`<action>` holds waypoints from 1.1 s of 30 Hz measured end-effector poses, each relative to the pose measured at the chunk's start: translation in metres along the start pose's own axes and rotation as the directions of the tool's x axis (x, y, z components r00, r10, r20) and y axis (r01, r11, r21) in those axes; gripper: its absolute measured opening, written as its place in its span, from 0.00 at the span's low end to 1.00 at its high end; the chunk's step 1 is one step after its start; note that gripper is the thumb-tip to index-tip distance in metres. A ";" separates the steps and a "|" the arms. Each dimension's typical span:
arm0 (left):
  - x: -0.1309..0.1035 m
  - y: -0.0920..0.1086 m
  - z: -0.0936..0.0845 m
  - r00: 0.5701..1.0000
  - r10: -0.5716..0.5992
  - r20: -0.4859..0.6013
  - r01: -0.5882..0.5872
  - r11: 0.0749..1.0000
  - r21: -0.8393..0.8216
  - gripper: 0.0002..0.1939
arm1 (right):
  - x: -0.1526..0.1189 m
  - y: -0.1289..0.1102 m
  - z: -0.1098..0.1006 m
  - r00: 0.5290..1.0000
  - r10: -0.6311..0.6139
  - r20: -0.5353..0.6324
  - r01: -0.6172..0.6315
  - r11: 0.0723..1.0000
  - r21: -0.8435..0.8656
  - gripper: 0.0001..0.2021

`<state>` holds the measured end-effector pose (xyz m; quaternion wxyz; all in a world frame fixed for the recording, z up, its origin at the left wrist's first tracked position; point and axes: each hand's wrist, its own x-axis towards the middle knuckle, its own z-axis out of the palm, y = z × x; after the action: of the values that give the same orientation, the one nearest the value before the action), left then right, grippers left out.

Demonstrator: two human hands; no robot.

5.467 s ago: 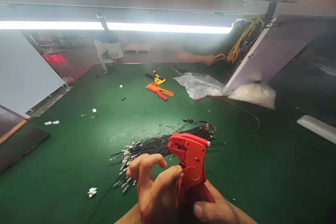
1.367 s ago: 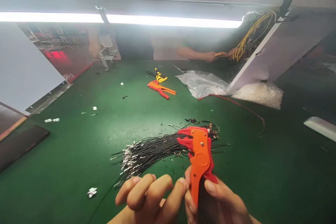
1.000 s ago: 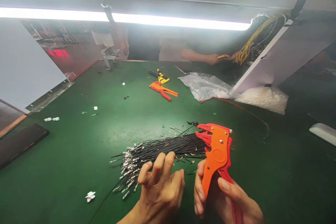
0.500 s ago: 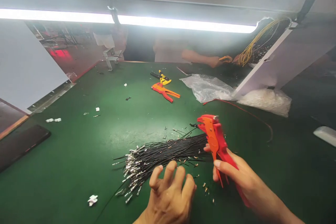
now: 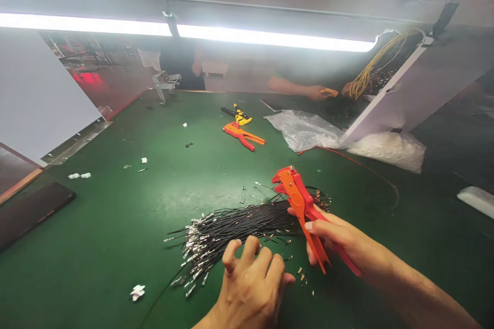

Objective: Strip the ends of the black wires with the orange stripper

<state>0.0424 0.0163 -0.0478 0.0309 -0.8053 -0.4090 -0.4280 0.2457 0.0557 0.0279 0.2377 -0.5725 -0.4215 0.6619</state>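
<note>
A bundle of black wires (image 5: 247,221) with silver terminals at its left end and copper ends at its right lies on the green table (image 5: 116,216). Over the bundle's right part, my right hand (image 5: 335,231) is wrapped round the handles of a red and orange wire stripper (image 5: 299,198), its jaws pointing up and left. My left hand (image 5: 252,277) is at the bundle's near edge, back upward, fingers curled; whatever the fingertips may hold is hidden.
Another red and orange stripper (image 5: 243,134) and a yellow and black tool (image 5: 238,114) lie farther back. Behind right are a clear plastic bag (image 5: 303,128) and a white divider (image 5: 386,92). A dark phone-like object (image 5: 33,216) rests at left. Another person's hand (image 5: 316,92) shows across the table.
My right hand has moved left with the stripper, uncovering the wires' copper ends. My left hand has shifted slightly, and its thumb now shows. A person in the background has moved left.
</note>
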 end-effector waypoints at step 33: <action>0.071 -0.025 -0.070 0.497 -0.794 0.350 0.606 0.029 -0.795 0.17 | 0.004 0.076 0.048 0.793 -0.463 0.397 0.165 0.790 0.591 0.32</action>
<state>-0.0002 0.0493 0.0398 -0.5469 -0.3456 -0.4730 -0.5981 0.2115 0.0046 -0.0381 0.3726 -0.2010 -0.3640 0.8296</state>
